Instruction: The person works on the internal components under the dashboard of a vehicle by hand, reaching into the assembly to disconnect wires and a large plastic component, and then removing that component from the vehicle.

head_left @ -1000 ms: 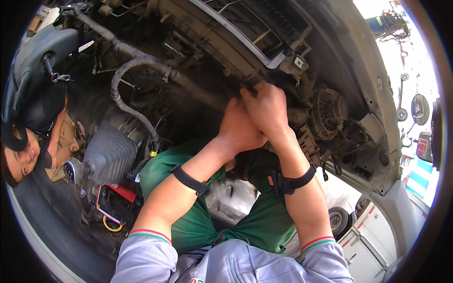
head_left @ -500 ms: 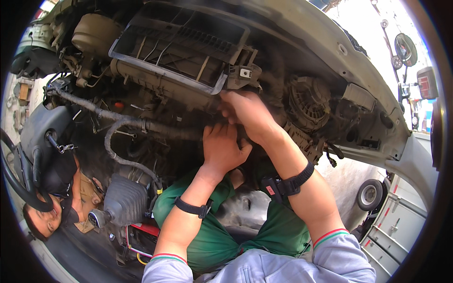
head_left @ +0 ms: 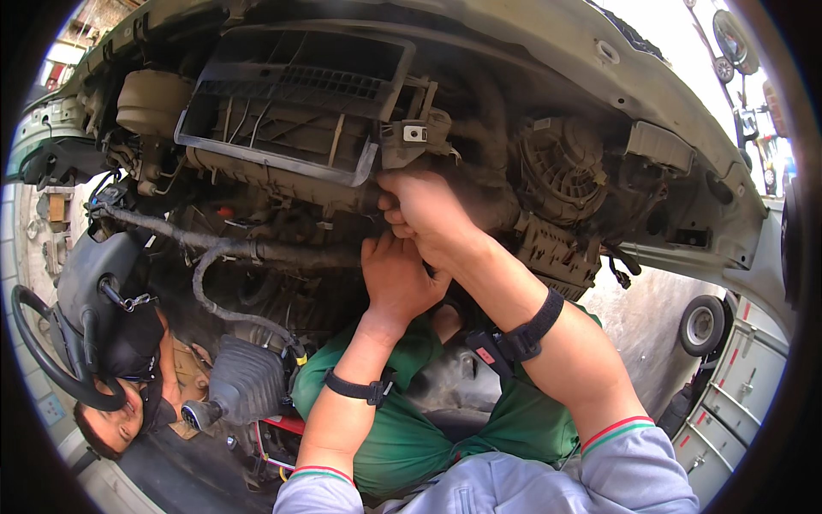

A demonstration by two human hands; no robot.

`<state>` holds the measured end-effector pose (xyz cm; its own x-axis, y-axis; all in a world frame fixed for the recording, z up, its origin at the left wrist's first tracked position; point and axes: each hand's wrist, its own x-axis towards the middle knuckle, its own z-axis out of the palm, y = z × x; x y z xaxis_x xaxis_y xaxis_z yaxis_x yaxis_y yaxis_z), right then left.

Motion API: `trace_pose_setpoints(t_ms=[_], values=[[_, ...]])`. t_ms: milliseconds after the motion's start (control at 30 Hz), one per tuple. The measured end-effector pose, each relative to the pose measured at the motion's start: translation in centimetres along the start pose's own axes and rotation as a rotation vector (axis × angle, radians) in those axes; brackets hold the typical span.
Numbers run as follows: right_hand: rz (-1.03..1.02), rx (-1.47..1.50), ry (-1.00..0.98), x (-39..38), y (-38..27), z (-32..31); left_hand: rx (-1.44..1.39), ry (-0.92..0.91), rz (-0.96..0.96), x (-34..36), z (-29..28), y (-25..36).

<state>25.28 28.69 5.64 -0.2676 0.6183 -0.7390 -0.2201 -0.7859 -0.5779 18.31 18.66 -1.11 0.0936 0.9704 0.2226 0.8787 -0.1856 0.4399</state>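
Observation:
Both my hands are inside a stripped vehicle dashboard, below the lower right corner of a dusty heater housing (head_left: 257, 163) with a rectangular opening. My right hand (head_left: 428, 214) is closed, its fingers curled close to that corner; whatever lies in them is hidden. Just below it, my left hand (head_left: 396, 278) is bent with its back toward me, fingertips going into the dark by the end of a thick wrapped wiring harness (head_left: 291, 254). I cannot make out what its fingers hold. A small bracket (head_left: 414, 134) sits just above my right hand.
A round blower unit (head_left: 561, 171) is mounted to the right. At left are the steering wheel (head_left: 30, 334), a gear lever with a ribbed boot (head_left: 248, 377) and another person (head_left: 128, 360) low beside it. A metal body beam (head_left: 514, 51) arches overhead.
The view has shifted slightly, so the dashboard parts sit a little further left. My hands stay at nearly the same spot, the right hand's fingers a bit more curled.

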Motion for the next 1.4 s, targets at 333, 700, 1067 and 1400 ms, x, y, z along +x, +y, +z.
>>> trace_pose_setpoints(t_ms=[333,700,1067,1400], values=[[0.000,0.097,-0.058,0.6,0.6,-0.6,0.010,0.057,0.043,0.0,0.5,-0.1],[0.012,0.140,-0.059,0.5,0.7,-0.6,-0.002,0.019,0.012,0.1,0.0,0.2],[-0.012,0.160,-0.035,0.8,1.0,-0.6,-0.009,-0.005,0.000,0.1,-0.1,0.1],[-0.039,0.128,-0.066,0.7,0.8,-0.7,-0.020,0.011,0.002,0.2,0.1,0.2]])
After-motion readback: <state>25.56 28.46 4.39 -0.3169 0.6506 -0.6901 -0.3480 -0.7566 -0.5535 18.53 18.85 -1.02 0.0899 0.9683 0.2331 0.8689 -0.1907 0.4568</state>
